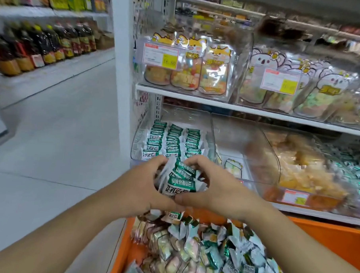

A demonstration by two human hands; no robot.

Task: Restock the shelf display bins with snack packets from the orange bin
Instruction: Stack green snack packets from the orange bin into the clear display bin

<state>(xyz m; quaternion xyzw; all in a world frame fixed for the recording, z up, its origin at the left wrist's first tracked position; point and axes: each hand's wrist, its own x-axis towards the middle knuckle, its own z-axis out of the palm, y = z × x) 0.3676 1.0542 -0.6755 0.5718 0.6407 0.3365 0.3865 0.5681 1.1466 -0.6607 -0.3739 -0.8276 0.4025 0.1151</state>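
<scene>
Green-and-white snack packets [178, 178], clasped as a stack between left hand [146, 184] and right hand [212, 185], hover before the partly filled clear display bin [138, 134]; the orange bin [333, 240] remains heaped.

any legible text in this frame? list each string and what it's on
"好吃点": large white characters on the green-and-white snack packets gripped between left hand and right hand; same on the rows in the clear plastic display bin.
"16.80" (blurry, uncertain): yellow price tag on the upper clear bin.
Smaller packet print, other price tags, bottle labels: too blurred to read.
</scene>
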